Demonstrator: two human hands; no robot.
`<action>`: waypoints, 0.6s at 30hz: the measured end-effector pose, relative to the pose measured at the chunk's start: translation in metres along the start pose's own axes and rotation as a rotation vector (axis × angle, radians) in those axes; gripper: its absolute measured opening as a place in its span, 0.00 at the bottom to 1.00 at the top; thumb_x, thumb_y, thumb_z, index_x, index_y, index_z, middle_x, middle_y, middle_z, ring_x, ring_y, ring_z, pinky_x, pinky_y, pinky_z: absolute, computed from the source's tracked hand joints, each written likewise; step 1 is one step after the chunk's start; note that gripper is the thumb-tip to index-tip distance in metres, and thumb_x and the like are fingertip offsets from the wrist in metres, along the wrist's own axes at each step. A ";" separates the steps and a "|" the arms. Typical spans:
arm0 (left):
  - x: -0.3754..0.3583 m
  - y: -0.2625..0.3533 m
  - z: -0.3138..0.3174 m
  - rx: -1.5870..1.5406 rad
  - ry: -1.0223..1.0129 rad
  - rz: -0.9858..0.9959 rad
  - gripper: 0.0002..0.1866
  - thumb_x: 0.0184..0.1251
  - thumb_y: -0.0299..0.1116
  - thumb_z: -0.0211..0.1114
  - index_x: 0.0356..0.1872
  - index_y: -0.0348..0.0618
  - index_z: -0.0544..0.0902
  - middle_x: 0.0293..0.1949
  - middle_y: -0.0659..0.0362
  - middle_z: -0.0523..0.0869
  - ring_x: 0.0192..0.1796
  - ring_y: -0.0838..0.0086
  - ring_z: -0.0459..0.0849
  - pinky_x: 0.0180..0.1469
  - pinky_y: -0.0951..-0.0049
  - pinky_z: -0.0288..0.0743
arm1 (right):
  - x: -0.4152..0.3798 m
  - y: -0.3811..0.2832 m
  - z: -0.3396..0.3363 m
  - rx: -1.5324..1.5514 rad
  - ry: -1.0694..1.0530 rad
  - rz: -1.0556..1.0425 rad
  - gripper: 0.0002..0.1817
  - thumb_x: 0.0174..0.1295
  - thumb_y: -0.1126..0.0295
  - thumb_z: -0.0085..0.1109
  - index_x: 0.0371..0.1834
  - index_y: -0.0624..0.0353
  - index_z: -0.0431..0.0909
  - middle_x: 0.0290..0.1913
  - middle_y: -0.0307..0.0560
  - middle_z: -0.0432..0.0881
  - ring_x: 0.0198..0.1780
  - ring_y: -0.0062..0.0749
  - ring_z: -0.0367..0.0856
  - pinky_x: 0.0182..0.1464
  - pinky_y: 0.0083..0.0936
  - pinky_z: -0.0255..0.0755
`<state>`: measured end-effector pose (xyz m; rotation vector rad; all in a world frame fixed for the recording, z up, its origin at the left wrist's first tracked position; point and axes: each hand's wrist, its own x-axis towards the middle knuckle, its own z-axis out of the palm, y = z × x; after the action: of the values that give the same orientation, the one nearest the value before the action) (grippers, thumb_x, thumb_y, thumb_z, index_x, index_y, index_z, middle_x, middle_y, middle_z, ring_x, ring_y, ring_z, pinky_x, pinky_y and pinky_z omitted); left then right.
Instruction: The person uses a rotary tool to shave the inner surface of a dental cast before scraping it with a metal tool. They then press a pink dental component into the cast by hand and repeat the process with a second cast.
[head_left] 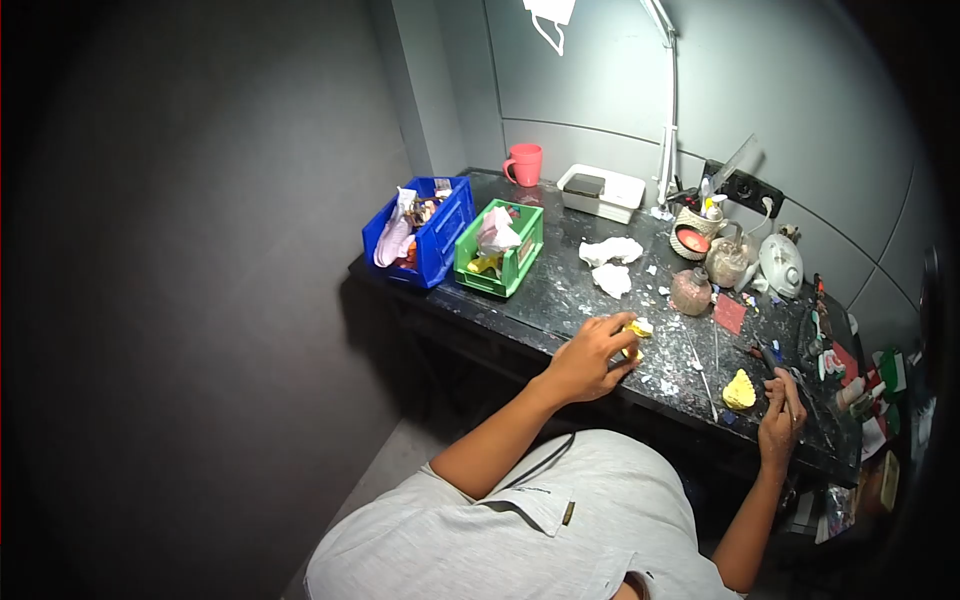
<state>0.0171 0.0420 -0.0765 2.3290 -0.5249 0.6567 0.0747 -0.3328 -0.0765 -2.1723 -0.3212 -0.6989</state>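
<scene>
Head view: worktop (560,300).
Left hand (592,358): fingers pinch a yellow piece (636,329) at their tips.
Right hand (781,418): grip unclear; yellow lump (739,391) just beside, untouched.

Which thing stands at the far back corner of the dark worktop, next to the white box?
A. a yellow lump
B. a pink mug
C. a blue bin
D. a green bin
B. The pink mug stands by the wall at the back of the worktop, just left of the white box; both bins sit nearer the left edge.
</scene>
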 end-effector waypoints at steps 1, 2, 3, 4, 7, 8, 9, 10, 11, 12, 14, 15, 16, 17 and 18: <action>-0.001 -0.003 0.003 -0.017 0.006 0.002 0.12 0.70 0.36 0.74 0.48 0.47 0.84 0.71 0.47 0.79 0.69 0.45 0.78 0.71 0.52 0.72 | 0.000 -0.004 -0.001 -0.009 -0.005 0.006 0.18 0.84 0.63 0.52 0.61 0.66 0.84 0.43 0.59 0.91 0.45 0.43 0.92 0.51 0.37 0.83; -0.001 -0.006 0.006 0.006 0.035 0.033 0.11 0.70 0.35 0.73 0.47 0.46 0.83 0.71 0.46 0.78 0.67 0.44 0.79 0.70 0.51 0.73 | -0.001 -0.004 -0.001 -0.010 -0.003 0.004 0.18 0.84 0.63 0.52 0.61 0.66 0.84 0.43 0.59 0.91 0.45 0.43 0.92 0.51 0.37 0.83; -0.001 -0.006 0.006 0.032 0.066 0.060 0.10 0.70 0.34 0.73 0.47 0.45 0.83 0.70 0.45 0.78 0.65 0.43 0.80 0.70 0.50 0.73 | 0.000 -0.004 -0.001 -0.009 -0.003 0.001 0.18 0.84 0.63 0.52 0.61 0.66 0.84 0.43 0.59 0.91 0.45 0.43 0.92 0.51 0.37 0.83; -0.001 -0.004 0.005 0.011 0.049 0.032 0.11 0.69 0.33 0.73 0.47 0.45 0.82 0.71 0.44 0.78 0.65 0.43 0.80 0.70 0.50 0.73 | 0.000 -0.004 -0.002 -0.030 -0.006 -0.012 0.18 0.84 0.64 0.51 0.61 0.67 0.83 0.43 0.59 0.91 0.45 0.43 0.92 0.51 0.37 0.83; -0.001 -0.004 0.003 -0.010 0.009 0.012 0.10 0.68 0.32 0.74 0.46 0.45 0.83 0.73 0.44 0.78 0.68 0.46 0.80 0.71 0.54 0.71 | 0.001 0.001 -0.001 -0.031 -0.005 -0.054 0.18 0.84 0.65 0.51 0.61 0.67 0.83 0.43 0.58 0.91 0.45 0.43 0.92 0.51 0.37 0.83; -0.001 -0.005 0.003 -0.017 0.022 0.008 0.10 0.68 0.32 0.74 0.46 0.45 0.83 0.73 0.44 0.78 0.68 0.46 0.80 0.71 0.54 0.71 | 0.001 0.000 -0.001 -0.027 -0.006 -0.051 0.18 0.84 0.65 0.51 0.61 0.68 0.83 0.42 0.58 0.91 0.44 0.42 0.92 0.50 0.37 0.83; -0.001 -0.005 0.003 -0.005 0.010 0.034 0.10 0.68 0.32 0.74 0.45 0.45 0.82 0.73 0.44 0.77 0.67 0.47 0.81 0.71 0.54 0.71 | 0.001 0.000 -0.002 -0.034 -0.012 -0.062 0.18 0.84 0.65 0.51 0.61 0.68 0.83 0.42 0.58 0.91 0.44 0.42 0.92 0.50 0.37 0.83; 0.000 -0.006 0.002 0.008 -0.004 0.060 0.11 0.67 0.31 0.74 0.45 0.44 0.82 0.74 0.43 0.77 0.67 0.48 0.81 0.71 0.54 0.71 | 0.001 0.001 -0.001 -0.033 -0.007 -0.044 0.18 0.84 0.65 0.51 0.61 0.68 0.83 0.42 0.58 0.91 0.44 0.42 0.91 0.50 0.37 0.83; 0.000 -0.006 0.002 0.006 0.004 0.054 0.11 0.67 0.31 0.74 0.45 0.44 0.82 0.74 0.43 0.77 0.67 0.48 0.81 0.71 0.54 0.71 | 0.001 0.000 -0.001 -0.032 -0.004 -0.024 0.18 0.84 0.65 0.51 0.61 0.68 0.83 0.42 0.58 0.91 0.44 0.42 0.91 0.50 0.38 0.83; 0.000 -0.005 0.002 0.001 0.009 0.041 0.10 0.67 0.31 0.74 0.45 0.44 0.82 0.74 0.43 0.77 0.67 0.48 0.82 0.71 0.54 0.71 | 0.001 -0.004 -0.001 -0.044 -0.003 -0.030 0.18 0.84 0.65 0.51 0.61 0.67 0.84 0.42 0.58 0.91 0.43 0.42 0.91 0.50 0.37 0.83; -0.002 -0.005 0.004 -0.005 0.013 0.020 0.10 0.68 0.31 0.74 0.45 0.44 0.82 0.74 0.43 0.77 0.66 0.49 0.82 0.71 0.54 0.71 | 0.001 0.000 -0.001 -0.041 -0.006 -0.041 0.18 0.84 0.65 0.51 0.61 0.67 0.84 0.42 0.58 0.91 0.43 0.42 0.91 0.50 0.37 0.83; -0.002 -0.006 0.005 -0.002 0.015 0.026 0.10 0.68 0.32 0.74 0.45 0.45 0.82 0.74 0.43 0.77 0.66 0.49 0.82 0.71 0.54 0.71 | 0.001 0.001 -0.001 -0.035 0.000 -0.049 0.18 0.84 0.65 0.51 0.61 0.67 0.84 0.42 0.58 0.91 0.43 0.42 0.91 0.49 0.37 0.83; -0.002 -0.007 0.005 0.002 0.018 0.035 0.11 0.69 0.32 0.74 0.46 0.45 0.82 0.74 0.43 0.77 0.66 0.49 0.82 0.71 0.55 0.71 | 0.001 0.002 0.000 -0.035 -0.004 -0.049 0.18 0.84 0.65 0.51 0.61 0.67 0.84 0.42 0.58 0.91 0.43 0.42 0.91 0.49 0.37 0.83; -0.002 -0.007 0.005 0.002 0.018 0.032 0.11 0.69 0.32 0.74 0.46 0.45 0.82 0.74 0.43 0.77 0.66 0.49 0.82 0.71 0.55 0.71 | 0.001 0.002 0.000 -0.038 -0.002 -0.050 0.17 0.84 0.65 0.51 0.61 0.67 0.84 0.41 0.58 0.91 0.43 0.42 0.91 0.49 0.37 0.83; -0.002 -0.004 0.004 -0.008 0.016 0.011 0.11 0.69 0.33 0.74 0.46 0.45 0.82 0.73 0.43 0.77 0.66 0.49 0.82 0.71 0.55 0.72 | 0.002 0.002 0.000 -0.042 0.002 -0.051 0.17 0.84 0.65 0.51 0.61 0.66 0.84 0.41 0.58 0.91 0.43 0.42 0.91 0.49 0.38 0.83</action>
<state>0.0191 0.0429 -0.0822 2.3130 -0.5331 0.6766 0.0767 -0.3342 -0.0765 -2.2095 -0.3648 -0.7414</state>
